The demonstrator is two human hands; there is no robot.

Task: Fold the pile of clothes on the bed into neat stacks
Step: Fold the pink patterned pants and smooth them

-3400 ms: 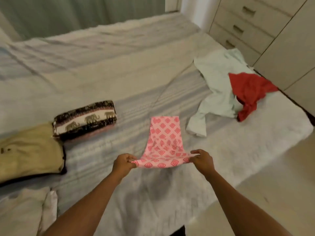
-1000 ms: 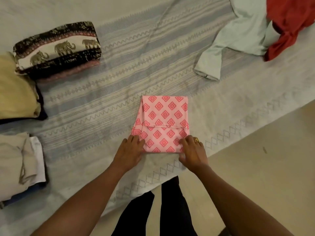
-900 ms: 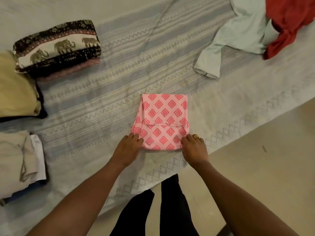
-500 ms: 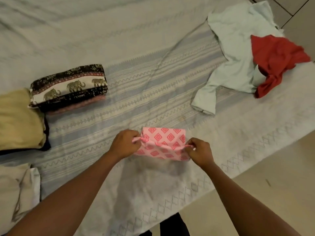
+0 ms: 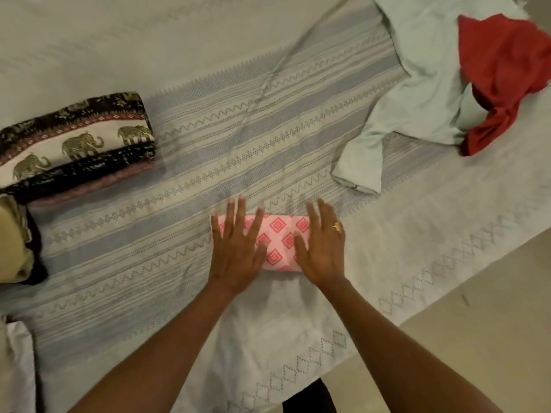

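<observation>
- Pink cloth with a red diamond print (image 5: 281, 242), folded into a short wide rectangle, lies flat on the bed near its front edge, in the middle of the view.
- Its long axis runs left to right, roughly along the woven bands of the bedspread; both short ends are hidden under the hands.
- The left hand (image 5: 238, 248) lies palm down on the cloth's left end, fingers straight and spread, pointing away from the person.
- The right hand (image 5: 323, 248) presses flat on the right end, fingers straight and close together, with a gold ring (image 5: 336, 226) on one finger.
- Grey-and-cream striped woven bedspread (image 5: 208, 150) lies under everything.
- A pale mint-green garment (image 5: 417, 84) lies unfolded to the far right; its sleeve end is the thing nearest the cloth, but apart from it.
- A crumpled red garment (image 5: 504, 64) lies on top of the mint one.
- A folded black-and-cream elephant-print stack (image 5: 74, 144) sits well to the left.
- A folded tan garment (image 5: 12, 242) touches that stack's near side, at the frame's left edge.
- Beige floor (image 5: 477, 338) shows to the lower right.
</observation>
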